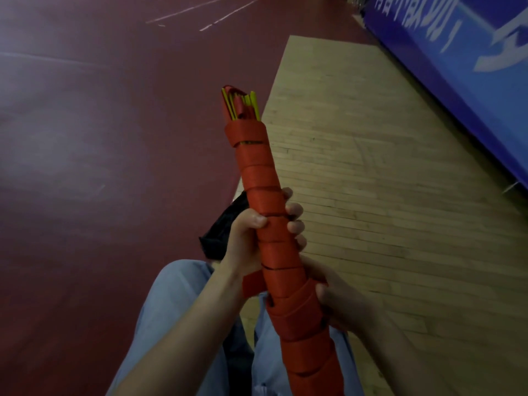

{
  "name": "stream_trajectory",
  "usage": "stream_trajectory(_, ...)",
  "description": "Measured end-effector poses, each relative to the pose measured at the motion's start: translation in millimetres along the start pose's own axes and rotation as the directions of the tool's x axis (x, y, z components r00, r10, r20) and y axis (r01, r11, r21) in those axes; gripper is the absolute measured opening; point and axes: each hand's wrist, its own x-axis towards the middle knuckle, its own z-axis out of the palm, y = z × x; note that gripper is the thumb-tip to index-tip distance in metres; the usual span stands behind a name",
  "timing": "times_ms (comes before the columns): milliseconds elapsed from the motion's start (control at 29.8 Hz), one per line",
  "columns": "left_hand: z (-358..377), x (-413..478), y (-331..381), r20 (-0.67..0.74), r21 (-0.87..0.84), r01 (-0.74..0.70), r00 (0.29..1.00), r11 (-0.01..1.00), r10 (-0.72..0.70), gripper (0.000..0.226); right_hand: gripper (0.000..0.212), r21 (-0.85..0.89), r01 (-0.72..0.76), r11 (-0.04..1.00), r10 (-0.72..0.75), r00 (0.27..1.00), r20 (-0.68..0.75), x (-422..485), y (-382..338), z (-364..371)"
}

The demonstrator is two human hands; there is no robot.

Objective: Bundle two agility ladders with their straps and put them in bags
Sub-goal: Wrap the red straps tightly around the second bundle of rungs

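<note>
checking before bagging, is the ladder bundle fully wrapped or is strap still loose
Mostly wrapped: red strap spirals along the ladder bundle, but a loose strap end sticks out near the left hand.

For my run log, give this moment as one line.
left hand: grips ladder bundle | right hand: holds strap | bag: behind

Indoor sports hall, maroon court floor [85,138] with painted lines, wooden strip flooring [371,167], blue banner [457,67]

Matt red woven cloth strap [265,178] is wrapping yellow plastic rungs [253,102], above a pale worn plank wood floor [371,181].
</note>
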Motion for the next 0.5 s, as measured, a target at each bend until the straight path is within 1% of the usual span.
stream_trajectory(34,3.2,-3.1,1.1,0.107,-0.041,0.066,0.992,0.997,-0.062,0.053,0.068,0.006,0.016,1.0,-0.016,0.999,0.043,1.2,7.6,-2.3)
stream_trajectory(67,8.4,-6.3,2.1,0.147,0.035,0.052,0.988,0.998,-0.057,0.053,0.066,0.003,0.043,0.999,-0.043,0.998,0.05,2.9,14.4,-5.1)
stream_trajectory(101,10.2,-7.9,6.5,0.06,0.152,0.062,0.996,0.986,-0.072,0.059,0.066,0.026,0.046,0.999,-0.047,0.997,0.058,1.3,15.6,-7.3)
stream_trajectory(134,11.4,-9.9,10.5,-0.039,0.301,0.091,0.996,0.949,-0.083,0.067,0.067,0.056,0.052,0.997,-0.052,0.999,0.004,-2.4,15.2,-4.6)
stream_trajectory(168,16.7,-13.0,13.8,-0.178,0.445,0.122,0.983,0.887,-0.046,0.072,0.071,0.078,0.057,0.995,-0.054,0.998,-0.042,-3.2,15.8,-5.7)
stream_trajectory(202,21.7,-15.9,14.0,-0.319,0.575,0.169,0.947,0.801,0.029,0.07,0.076,0.078,0.038,0.996,-0.029,0.993,-0.114,-4.1,15.5,-6.4)
stream_trajectory(235,28.0,-18.0,12.5,-0.412,0.652,0.203,0.904,0.73,0.116,0.066,0.081,0.058,0.006,0.998,0.003,0.987,-0.163,-3.1,15.3,-7.4)
stream_trajectory(269,30.2,-17.5,9.2,-0.457,0.697,0.199,0.864,0.689,0.212,0.057,0.084,0.004,-0.024,1.0,0.024,0.979,-0.203,-2.9,11.4,-5.5)
stream_trajectory(302,27.1,-15.9,4.1,-0.493,0.7,0.17,0.818,0.694,0.297,0.045,0.086,-0.104,-0.045,0.994,0.02,0.973,-0.232,-2.0,10.4,-5.2)
stream_trajectory(336,24.6,-15.6,-1.3,-0.542,0.681,0.153,0.762,0.716,0.353,0.036,0.085,-0.22,-0.058,0.974,0.0,0.967,-0.256,-0.9,8.7,-4.0)
stream_trajectory(370,20.8,-16.8,-4.9,-0.569,0.653,0.139,0.739,0.745,0.361,0.029,0.083,-0.334,-0.051,0.941,-0.038,0.966,-0.255,0.0,6.8,-4.0)
stream_trajectory(403,21.7,-17.3,-5.5,-0.585,0.621,0.138,0.737,0.771,0.339,0.027,0.079,-0.441,-0.037,0.897,-0.077,0.968,-0.238,-0.4,1.0,-2.5)
stream_trajectory(504,24.9,-20.5,1.2,-0.542,0.561,0.141,0.808,0.816,0.233,0.024,0.073,-0.702,0.02,0.712,-0.196,0.965,-0.171,-3.4,-16.4,-8.5)
